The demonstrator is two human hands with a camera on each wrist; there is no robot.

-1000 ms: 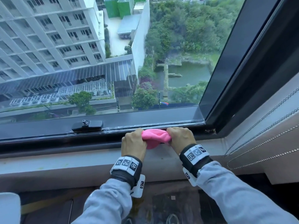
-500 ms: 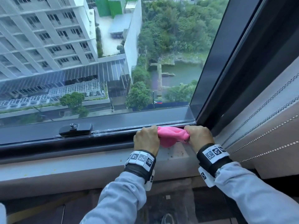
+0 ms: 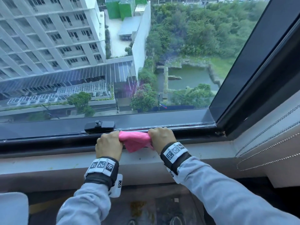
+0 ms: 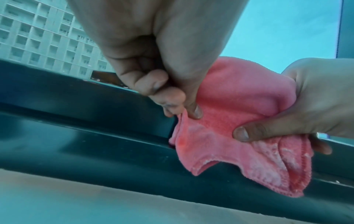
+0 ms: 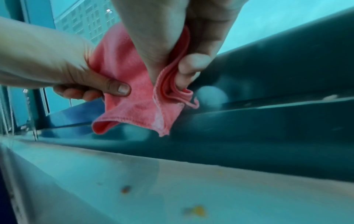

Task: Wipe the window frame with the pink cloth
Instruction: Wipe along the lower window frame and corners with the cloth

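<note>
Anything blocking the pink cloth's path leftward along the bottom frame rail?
Yes. The black window latch sits on the window frame, just beyond the left hand. The pink cloth, gripped by both hands (right hand), would meet it there.

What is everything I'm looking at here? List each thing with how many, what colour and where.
pink cloth: one, pink, stretched between both hands on the bottom rail of the frame.
window frame: one, black, along the bottom and up the right side of the glass.
window latch: one, black, on the bottom rail, just left of the hands.
sill: one, pale grey with small specks, below the frame.
blind chains: several, silvery beaded, hanging at the right.
wrist bands: two, black with white markers, one on each wrist.
sleeves: two, light grey.
left hand: one, grips the cloth's left end.
right hand: one, grips its right end.
</note>
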